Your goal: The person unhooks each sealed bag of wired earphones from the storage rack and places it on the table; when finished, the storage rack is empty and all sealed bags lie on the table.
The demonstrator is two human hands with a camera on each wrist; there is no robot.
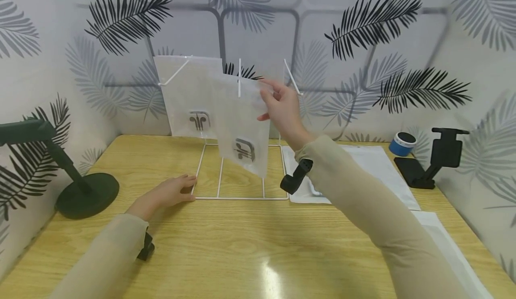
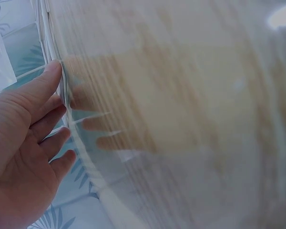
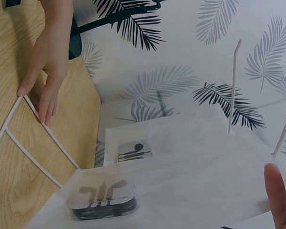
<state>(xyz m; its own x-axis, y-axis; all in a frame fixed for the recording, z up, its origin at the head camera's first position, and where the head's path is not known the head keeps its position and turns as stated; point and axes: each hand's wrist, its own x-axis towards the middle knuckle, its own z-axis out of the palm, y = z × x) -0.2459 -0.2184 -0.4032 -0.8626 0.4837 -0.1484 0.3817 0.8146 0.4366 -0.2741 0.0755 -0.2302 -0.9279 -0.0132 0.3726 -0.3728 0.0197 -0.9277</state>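
A white wire rack [image 1: 242, 198] stands on the table, with prongs pointing forward at its top. My left hand [image 1: 171, 191] lies low at its base, fingertips and thumb touching the front left corner with the fingers fairly straight. With my right hand [image 1: 282, 106] I pinch the upper right edge of a translucent white bag [image 1: 242, 110], thumb in front. The middle prong [image 1: 239, 79] appears to pass through this bag near its top. Cased earphones [image 3: 102, 198] show through its lower part. Behind and left, a second such bag [image 1: 185, 93] hangs from the left prong [image 1: 175, 72].
A dark green lamp [image 1: 86, 196] stands at the left. White packages [image 1: 371, 164] lie flat at the right under my arm. Farther right are a blue round container [image 1: 402, 144] and a black phone stand [image 1: 445, 151]. Leaf-patterned cloth covers the walls.
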